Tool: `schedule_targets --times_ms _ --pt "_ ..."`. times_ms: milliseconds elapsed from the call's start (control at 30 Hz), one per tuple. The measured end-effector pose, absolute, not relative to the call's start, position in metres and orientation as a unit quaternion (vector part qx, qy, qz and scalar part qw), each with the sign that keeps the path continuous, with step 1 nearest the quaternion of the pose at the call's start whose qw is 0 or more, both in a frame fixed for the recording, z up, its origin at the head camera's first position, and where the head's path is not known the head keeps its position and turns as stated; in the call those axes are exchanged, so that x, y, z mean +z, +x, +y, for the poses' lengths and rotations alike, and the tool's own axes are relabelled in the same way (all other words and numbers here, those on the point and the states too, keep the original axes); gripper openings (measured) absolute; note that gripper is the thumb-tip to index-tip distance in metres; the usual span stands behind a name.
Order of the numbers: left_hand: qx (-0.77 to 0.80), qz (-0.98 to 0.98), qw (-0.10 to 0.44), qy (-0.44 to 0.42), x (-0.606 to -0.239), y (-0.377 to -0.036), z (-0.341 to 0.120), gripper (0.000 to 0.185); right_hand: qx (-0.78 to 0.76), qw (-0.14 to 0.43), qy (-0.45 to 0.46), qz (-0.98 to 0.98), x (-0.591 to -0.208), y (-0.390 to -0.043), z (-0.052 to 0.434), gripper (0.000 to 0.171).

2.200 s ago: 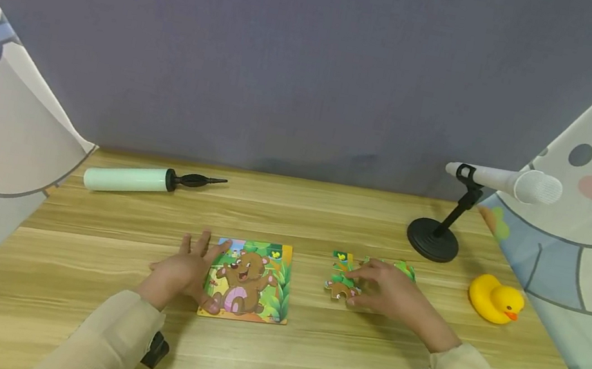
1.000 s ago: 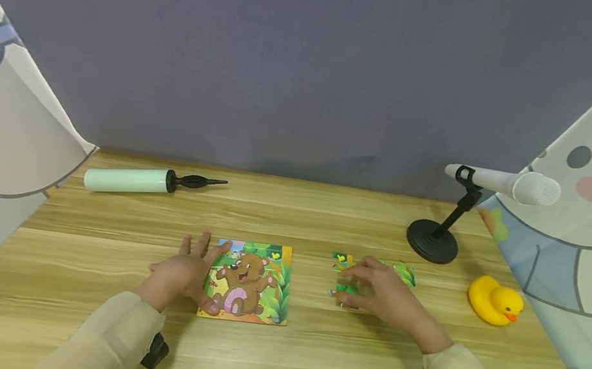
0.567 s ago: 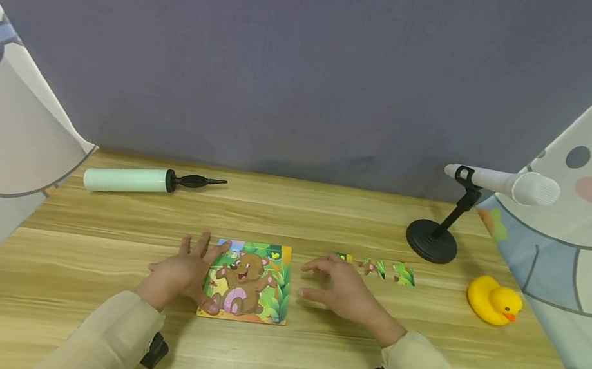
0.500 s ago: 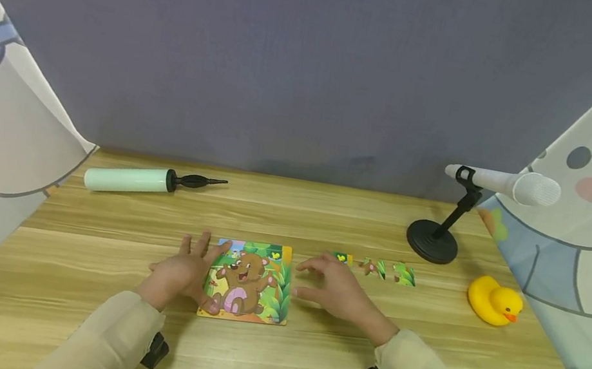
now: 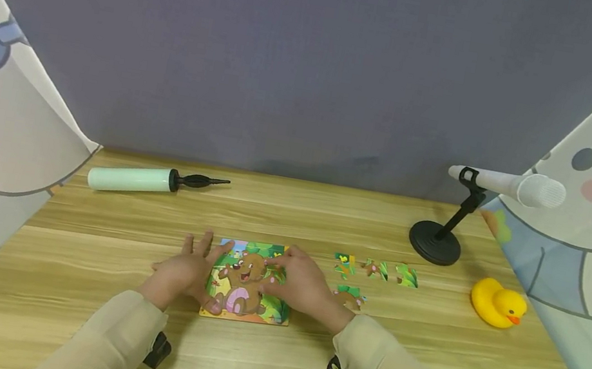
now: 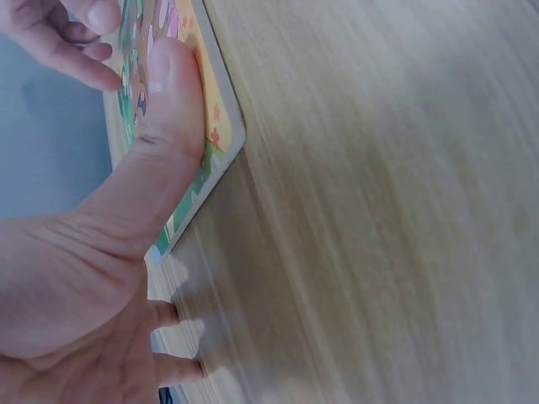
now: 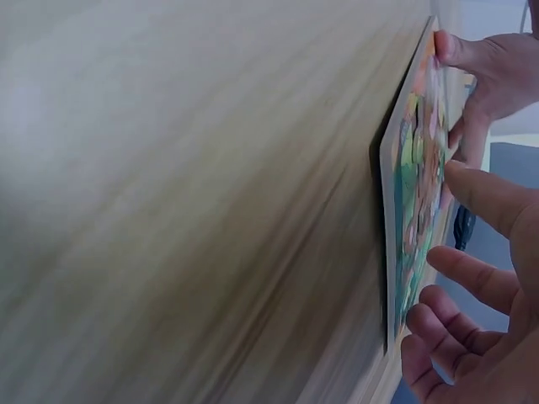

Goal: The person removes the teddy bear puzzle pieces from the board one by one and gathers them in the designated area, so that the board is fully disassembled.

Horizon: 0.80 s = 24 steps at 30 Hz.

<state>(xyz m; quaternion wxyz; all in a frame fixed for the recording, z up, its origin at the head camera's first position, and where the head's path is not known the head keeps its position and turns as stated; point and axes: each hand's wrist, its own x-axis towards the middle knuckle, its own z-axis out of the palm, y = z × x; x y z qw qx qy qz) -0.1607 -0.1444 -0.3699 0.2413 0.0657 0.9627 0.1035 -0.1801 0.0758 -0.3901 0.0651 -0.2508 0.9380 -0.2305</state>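
Observation:
A square jigsaw puzzle [image 5: 241,296] with a brown bear picture lies flat on the wooden table. My left hand [image 5: 180,271] spreads its fingers at the left side, its thumb [image 6: 173,101] resting on the puzzle's corner while other fingertips touch the table. Over the right half of the puzzle is my right hand [image 5: 302,285]. Its thumb and forefinger [image 7: 476,273] stand apart, tips at the puzzle's surface; no piece shows clearly between them. To the right lie several loose pieces: a duck piece [image 5: 344,263], a paw piece [image 5: 376,269], a green piece [image 5: 407,275] and a brown-and-green piece [image 5: 349,297].
A pale green hand pump [image 5: 131,178] with a black nozzle lies at the back left. At the back right a white microphone [image 5: 507,186] sits on a black stand [image 5: 435,242]. A yellow rubber duck [image 5: 498,303] is near the right edge. A grey partition [image 5: 301,81] closes the back.
My right hand has left the loose pieces and moved left onto the puzzle, uncovering the duck piece and the brown-and-green piece. My left hand has stayed in place.

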Motion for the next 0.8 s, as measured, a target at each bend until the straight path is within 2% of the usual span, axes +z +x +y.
schedule_targets --times_ms 167,800 --pt "0.107 0.962 0.244 0.062 -0.370 -0.161 -0.144 0.124 -0.178 0.050 -0.263 0.947 -0.395 -0.182 0.069 0.056" --pt "0.098 0.967 0.227 0.070 -0.370 -0.159 -0.143 0.122 -0.184 0.055 -0.260 0.946 -0.389 -0.182 0.059 0.042"
